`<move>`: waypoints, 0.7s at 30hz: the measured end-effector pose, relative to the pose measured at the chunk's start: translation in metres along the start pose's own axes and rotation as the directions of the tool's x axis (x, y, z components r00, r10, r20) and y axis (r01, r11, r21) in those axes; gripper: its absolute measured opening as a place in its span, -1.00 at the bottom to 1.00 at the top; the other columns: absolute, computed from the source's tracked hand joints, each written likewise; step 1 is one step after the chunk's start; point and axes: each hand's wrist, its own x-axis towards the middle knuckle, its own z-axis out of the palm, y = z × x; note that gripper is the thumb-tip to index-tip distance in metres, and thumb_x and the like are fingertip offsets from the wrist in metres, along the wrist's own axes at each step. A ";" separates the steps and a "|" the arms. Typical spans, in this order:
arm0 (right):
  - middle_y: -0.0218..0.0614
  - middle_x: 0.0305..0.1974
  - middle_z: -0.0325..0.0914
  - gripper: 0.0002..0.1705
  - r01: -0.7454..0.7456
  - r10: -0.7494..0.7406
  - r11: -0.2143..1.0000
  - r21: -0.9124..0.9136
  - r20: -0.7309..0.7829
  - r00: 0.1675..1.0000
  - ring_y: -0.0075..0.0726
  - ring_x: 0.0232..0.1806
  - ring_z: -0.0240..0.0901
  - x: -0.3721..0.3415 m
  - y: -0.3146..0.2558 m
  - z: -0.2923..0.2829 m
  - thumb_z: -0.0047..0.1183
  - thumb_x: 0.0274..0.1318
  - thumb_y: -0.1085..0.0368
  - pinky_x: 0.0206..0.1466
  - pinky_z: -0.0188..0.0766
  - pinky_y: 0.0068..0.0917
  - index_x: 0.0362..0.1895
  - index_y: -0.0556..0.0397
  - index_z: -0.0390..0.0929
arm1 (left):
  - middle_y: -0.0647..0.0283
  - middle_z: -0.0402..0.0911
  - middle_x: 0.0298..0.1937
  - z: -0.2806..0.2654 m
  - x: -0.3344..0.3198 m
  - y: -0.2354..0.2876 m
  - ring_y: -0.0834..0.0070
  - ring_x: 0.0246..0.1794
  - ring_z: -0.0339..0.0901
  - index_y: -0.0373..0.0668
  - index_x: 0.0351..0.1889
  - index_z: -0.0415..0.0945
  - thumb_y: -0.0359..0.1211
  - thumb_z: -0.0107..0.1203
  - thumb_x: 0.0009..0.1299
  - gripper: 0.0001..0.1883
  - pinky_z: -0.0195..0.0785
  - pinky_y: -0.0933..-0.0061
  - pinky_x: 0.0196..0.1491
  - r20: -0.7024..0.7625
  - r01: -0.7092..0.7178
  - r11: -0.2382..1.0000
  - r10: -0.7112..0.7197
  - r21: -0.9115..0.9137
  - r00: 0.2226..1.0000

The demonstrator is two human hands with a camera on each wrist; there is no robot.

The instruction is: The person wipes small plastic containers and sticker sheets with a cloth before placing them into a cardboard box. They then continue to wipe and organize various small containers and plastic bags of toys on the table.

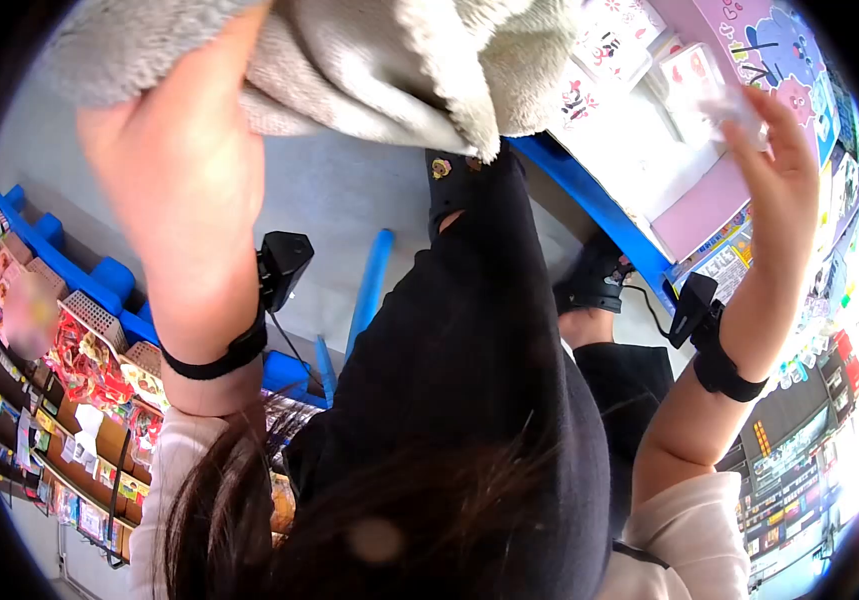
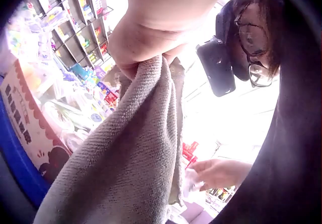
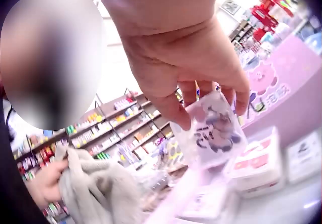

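A grey fleecy cloth (image 1: 369,75) hangs in folds from my left hand (image 1: 184,170), which grips it at the top of the head view. In the left wrist view the bunched cloth (image 2: 126,148) drops away from the fingers. My right hand (image 3: 191,68) pinches a small clear packet (image 3: 216,131) with a cartoon print, between thumb and fingers. It is held over a pink-sided display box (image 1: 694,215), close above white printed packs (image 3: 254,166) that lie inside.
A blue shelf edge (image 1: 589,190) runs along the display box. At the left, a blue-edged rack holds baskets (image 1: 94,315) of red-wrapped goods. Tall stocked shelves (image 3: 121,123) stand behind. Below are the person's legs and black shoes (image 1: 594,280) on a grey floor.
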 end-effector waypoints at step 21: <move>0.06 -0.26 0.46 -0.67 0.140 0.043 0.888 -0.439 0.381 0.924 0.14 -0.19 0.39 -0.022 0.031 0.025 -0.08 0.00 0.47 -0.22 0.34 -0.25 -0.07 0.05 0.32 | 0.04 0.49 -0.10 -0.023 0.018 -0.001 0.32 -0.10 0.46 -0.49 -0.15 0.42 -0.56 -0.03 0.25 -0.77 0.29 0.33 0.02 -0.226 0.213 0.964 -0.246 -0.160 0.943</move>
